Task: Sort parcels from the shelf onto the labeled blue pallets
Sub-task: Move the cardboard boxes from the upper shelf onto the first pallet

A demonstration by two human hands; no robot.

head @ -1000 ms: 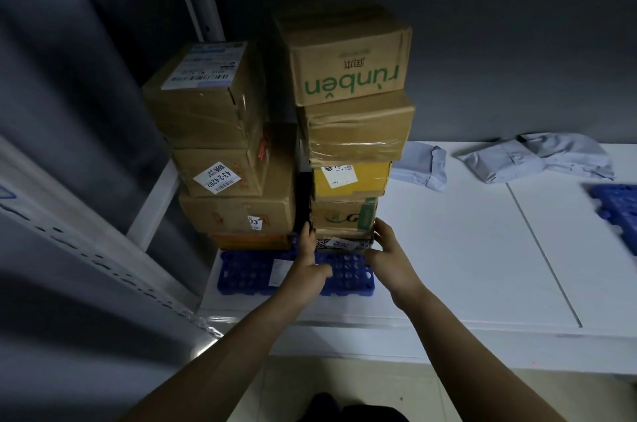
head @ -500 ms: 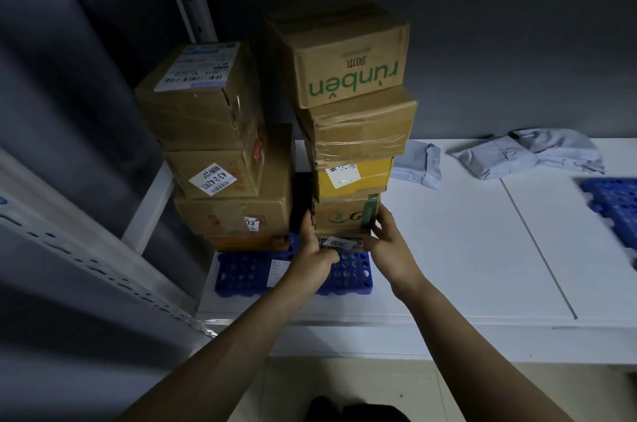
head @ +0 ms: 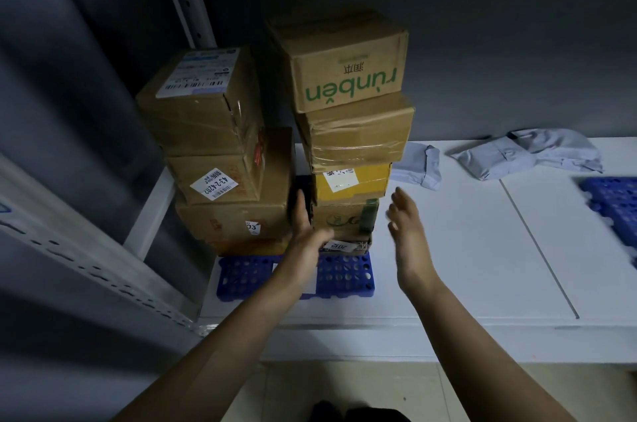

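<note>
Since the worktop carries the blue pallet at its left end with two stacks on it, I'd read the step as steadying the taller right stack: five mismatched taped cartons, edges staggered. Hands: left hand flat, fingers straight in the gap between stacks against its side; right hand open, just clear, empty. Next: let go gently, fetch another parcel.

I counted 9 cardboard boxes: 4 in the left stack, 5 in the right. 2 blue pallets. Approx. 3 grey bags, tho 2 overlapped, so cdn't be sure. 2 hands: left hand, right hand.
</note>
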